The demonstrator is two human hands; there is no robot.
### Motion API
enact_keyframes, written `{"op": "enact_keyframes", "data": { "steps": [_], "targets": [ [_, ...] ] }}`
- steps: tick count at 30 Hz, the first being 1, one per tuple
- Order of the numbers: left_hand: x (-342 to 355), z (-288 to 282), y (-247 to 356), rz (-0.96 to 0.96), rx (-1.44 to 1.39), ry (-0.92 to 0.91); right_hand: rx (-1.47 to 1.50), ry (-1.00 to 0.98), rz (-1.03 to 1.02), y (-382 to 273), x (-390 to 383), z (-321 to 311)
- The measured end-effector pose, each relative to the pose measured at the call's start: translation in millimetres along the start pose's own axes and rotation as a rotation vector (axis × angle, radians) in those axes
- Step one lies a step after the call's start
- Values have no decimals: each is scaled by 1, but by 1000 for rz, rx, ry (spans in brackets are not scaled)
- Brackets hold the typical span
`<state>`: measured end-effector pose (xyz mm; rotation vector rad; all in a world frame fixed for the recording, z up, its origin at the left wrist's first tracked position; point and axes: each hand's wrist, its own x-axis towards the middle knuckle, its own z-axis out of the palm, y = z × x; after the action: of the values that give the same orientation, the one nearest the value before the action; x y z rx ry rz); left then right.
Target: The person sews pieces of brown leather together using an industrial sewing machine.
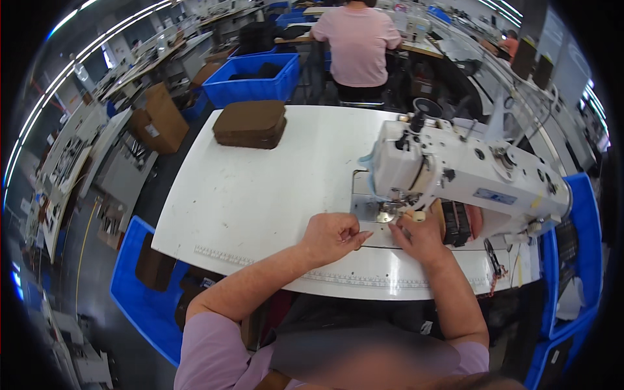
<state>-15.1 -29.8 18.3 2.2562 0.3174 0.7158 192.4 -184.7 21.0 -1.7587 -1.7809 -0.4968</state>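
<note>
A white sewing machine [471,166] stands at the right of a white table [260,188], its head and needle area toward the middle. Just left of the metal needle plate [365,207], my left hand [331,237] is closed, thumb and forefinger pinched together. Anything between those fingers is too small to see. My right hand [421,239] is at the presser foot, right of the needle, with its fingertips bent together. What they grip, if anything, I cannot make out. A neat stack of brown fabric pieces [250,123] lies at the table's far left.
Blue bins stand beside the table: one at the left [133,279] with brown pieces inside, another at the right [588,253]. Thread snips [494,260] lie near the right edge. Beyond the table, a person in pink [361,45] sits near a further blue bin [253,88].
</note>
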Motion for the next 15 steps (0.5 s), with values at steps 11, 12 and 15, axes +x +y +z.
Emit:
{"op": "enact_keyframes", "data": {
  "steps": [11,12,15],
  "targets": [
    [-6,32,-14,349,256,-47,103,1,-5,11,-20,7],
    [-8,31,-16,351,271,-58,99,3,-3,9,-20,8],
    [-11,28,-16,376,310,-84,-5,1,-14,3,-21,9]
  ]
}}
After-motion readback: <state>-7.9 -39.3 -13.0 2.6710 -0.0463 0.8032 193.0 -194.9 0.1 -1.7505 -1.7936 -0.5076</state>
